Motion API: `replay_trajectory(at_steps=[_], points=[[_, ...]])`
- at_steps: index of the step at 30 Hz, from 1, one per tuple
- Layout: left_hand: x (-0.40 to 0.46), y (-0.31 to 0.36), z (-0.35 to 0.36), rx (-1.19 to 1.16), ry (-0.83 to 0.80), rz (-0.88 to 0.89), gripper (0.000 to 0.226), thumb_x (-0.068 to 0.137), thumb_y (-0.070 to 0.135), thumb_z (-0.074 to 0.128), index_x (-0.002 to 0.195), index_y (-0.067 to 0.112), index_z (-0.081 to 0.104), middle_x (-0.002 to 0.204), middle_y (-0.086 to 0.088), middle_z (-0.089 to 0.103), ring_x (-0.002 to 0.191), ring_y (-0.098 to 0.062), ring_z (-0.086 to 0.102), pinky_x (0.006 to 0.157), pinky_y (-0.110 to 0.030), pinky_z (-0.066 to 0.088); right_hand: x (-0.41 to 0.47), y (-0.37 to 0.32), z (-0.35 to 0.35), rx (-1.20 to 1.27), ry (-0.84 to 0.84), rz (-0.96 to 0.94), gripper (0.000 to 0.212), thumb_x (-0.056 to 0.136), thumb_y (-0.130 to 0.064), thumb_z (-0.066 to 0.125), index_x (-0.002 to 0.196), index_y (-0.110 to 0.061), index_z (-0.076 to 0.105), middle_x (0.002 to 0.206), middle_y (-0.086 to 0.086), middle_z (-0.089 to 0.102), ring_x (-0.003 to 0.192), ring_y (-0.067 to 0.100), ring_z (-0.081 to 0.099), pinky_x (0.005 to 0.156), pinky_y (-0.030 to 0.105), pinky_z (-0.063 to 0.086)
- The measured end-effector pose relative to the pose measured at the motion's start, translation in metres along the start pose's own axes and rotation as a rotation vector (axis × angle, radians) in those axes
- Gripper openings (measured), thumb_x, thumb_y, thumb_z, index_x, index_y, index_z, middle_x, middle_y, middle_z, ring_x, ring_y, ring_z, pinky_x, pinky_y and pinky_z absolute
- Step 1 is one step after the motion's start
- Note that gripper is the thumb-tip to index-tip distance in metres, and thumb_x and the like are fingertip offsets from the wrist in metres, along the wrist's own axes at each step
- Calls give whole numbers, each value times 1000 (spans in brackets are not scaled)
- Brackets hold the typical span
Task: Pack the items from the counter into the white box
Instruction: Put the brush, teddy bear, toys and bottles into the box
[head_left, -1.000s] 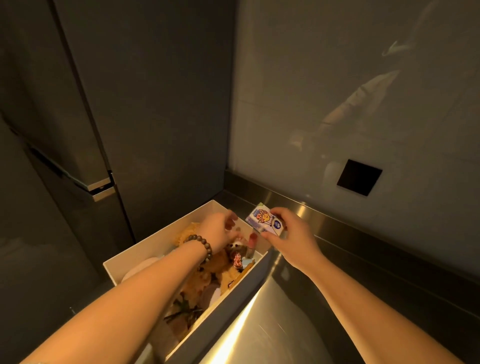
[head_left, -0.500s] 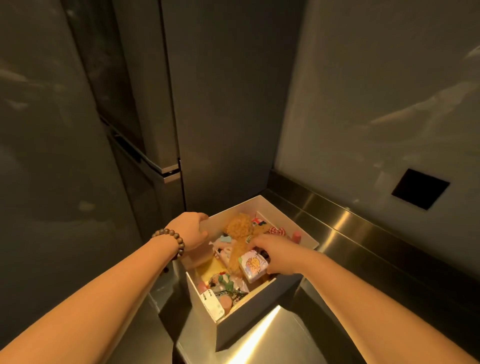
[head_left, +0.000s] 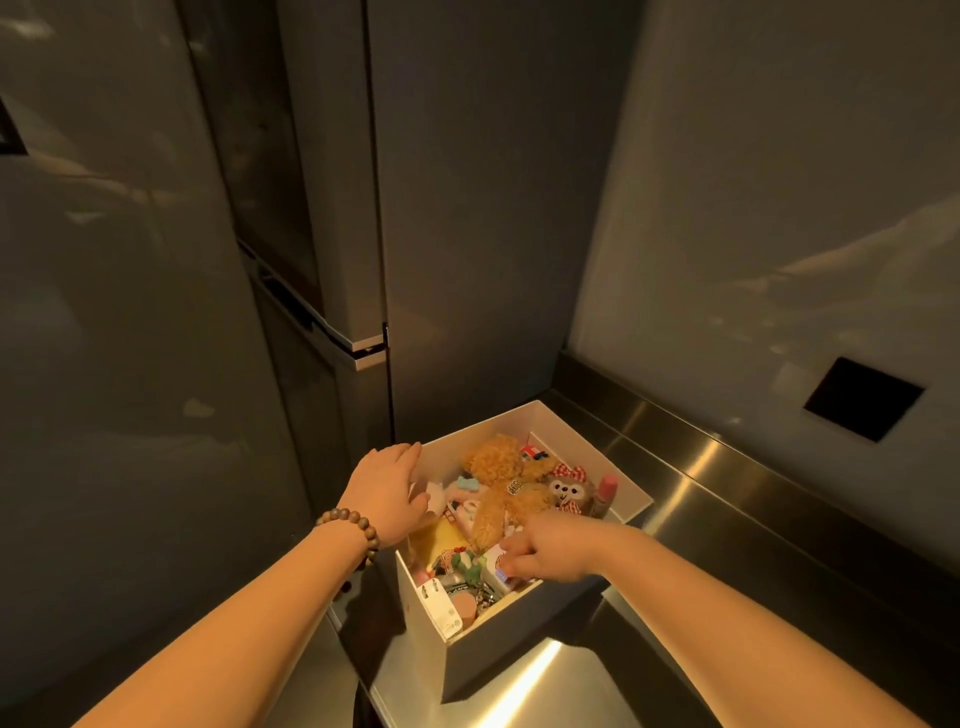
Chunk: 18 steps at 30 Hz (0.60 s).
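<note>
The white box (head_left: 493, 660) stands on the steel counter (head_left: 691, 499) in the corner, filled with several small things. A tan plush bear (head_left: 498, 467) lies on top, beside a small plush with a checked bow (head_left: 569, 488) and a pink tube (head_left: 605, 491). My left hand (head_left: 387, 491) grips the box's left wall, thumb inside. My right hand (head_left: 553, 551) is down in the box's near corner, fingers curled on a small printed carton (head_left: 500, 571) that sits among the contents. A white charger (head_left: 441, 605) leans in the near-left corner.
A tall dark fridge (head_left: 311, 260) stands close to the left of the box. The pale wall behind the counter carries a black square plate (head_left: 862, 399). Bare steel counter stretches to the right and in front of the box.
My right hand carried the small carton from above the counter down into the box's near corner. My left hand left the contents and took hold of the box's left wall.
</note>
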<state>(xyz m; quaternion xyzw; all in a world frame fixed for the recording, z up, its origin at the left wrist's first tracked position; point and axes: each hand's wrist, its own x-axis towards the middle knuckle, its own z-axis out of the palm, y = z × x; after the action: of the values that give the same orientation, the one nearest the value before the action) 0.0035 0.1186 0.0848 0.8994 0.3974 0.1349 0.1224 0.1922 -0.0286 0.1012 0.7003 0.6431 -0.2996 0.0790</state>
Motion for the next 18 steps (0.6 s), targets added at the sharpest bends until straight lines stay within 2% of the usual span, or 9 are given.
replay_trajectory(at_steps=[2,4,7,9,11,12,14,16,18], points=[[-1,1,0,-16,18,-15,63,89,36,50,145,19,27,148,0,34,137,-17,27,114,-34,6,0,-1,1,-13,16,17,47,95,-48,36,122,-17,60,123,9,61,108,26,57,97,43,47],[-3,2,-1,-64,27,-47,62,90,33,49,145,17,26,150,-2,30,141,-19,18,114,-34,1,-3,3,-6,83,160,-39,43,94,-49,38,119,-23,62,123,3,62,112,20,56,99,38,46],[-15,3,-4,-174,39,-121,68,91,32,51,147,16,17,155,-4,15,143,-20,4,113,-35,2,-12,26,-27,160,543,-115,39,94,-48,45,129,-35,55,146,-16,41,133,-2,27,107,25,26],[-30,7,-6,-262,56,-199,75,90,33,54,148,16,11,157,-4,4,143,-20,2,114,-34,9,-20,50,-38,197,712,-50,51,93,-47,49,141,-36,39,152,-17,27,137,-5,11,111,30,20],[-48,15,-6,-382,91,-270,77,88,33,58,147,17,13,155,-3,9,140,-21,21,108,-28,30,-26,75,-44,237,706,78,62,93,-44,52,148,-30,26,158,-12,15,143,2,7,115,36,18],[-56,20,-5,-478,118,-285,72,86,31,62,143,19,19,150,0,22,130,-19,37,94,-19,44,-26,84,-46,260,658,128,68,93,-44,53,150,-29,20,159,-10,11,145,7,8,116,37,19],[-69,31,0,-665,160,-308,61,81,24,67,130,24,29,123,6,42,105,-13,53,60,-5,46,-26,94,-45,327,550,163,79,90,-47,57,152,-29,11,160,-7,8,145,16,16,115,40,22],[-74,40,6,-736,185,-336,61,80,18,68,127,24,30,113,8,46,99,-10,55,56,-8,45,-23,96,-40,440,485,150,88,85,-50,62,152,-31,9,158,-4,20,141,21,30,111,43,29],[-76,47,11,-784,190,-362,66,79,15,68,130,24,26,115,7,47,94,-11,57,56,-13,49,-19,96,-32,478,444,108,89,84,-46,66,151,-32,10,154,-4,30,134,21,40,107,43,39]])
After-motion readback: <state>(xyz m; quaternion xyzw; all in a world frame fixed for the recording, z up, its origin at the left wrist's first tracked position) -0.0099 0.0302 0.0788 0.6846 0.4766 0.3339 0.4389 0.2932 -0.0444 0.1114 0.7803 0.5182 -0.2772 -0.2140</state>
